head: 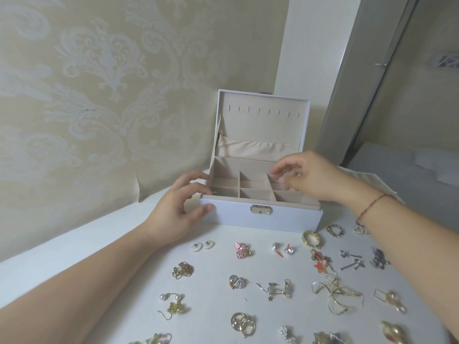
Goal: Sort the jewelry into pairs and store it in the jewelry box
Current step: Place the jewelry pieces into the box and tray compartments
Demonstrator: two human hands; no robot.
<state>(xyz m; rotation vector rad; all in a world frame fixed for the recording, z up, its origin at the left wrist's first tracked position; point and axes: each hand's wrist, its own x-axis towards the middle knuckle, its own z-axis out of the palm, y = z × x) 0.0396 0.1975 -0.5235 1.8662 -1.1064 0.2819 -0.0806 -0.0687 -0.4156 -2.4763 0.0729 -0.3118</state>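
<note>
Jewelry box [260,217], white with its lid raised, sits at the far middle of a white counter [111,244] against a patterned wall. Its beige compartments look bare as far as can be seen, so storing seems hardly begun. The left hand [178,212] steadies the box's near left corner, fingers [198,186] loosely spread and resting on the edge. The right hand [305,176] hovers over the right compartments, fingers [280,170] curled together as if pinching; whether anything small is held between them cannot be told. Nearer the viewer, the jewelry lies in small clusters, many already looking paired: white studs [203,245] at left, pink earrings [243,250] beside them, a gold ring [311,239] to the right, pearl drops [173,305] nearer. Almost all pieces still need moving into the box.
</note>
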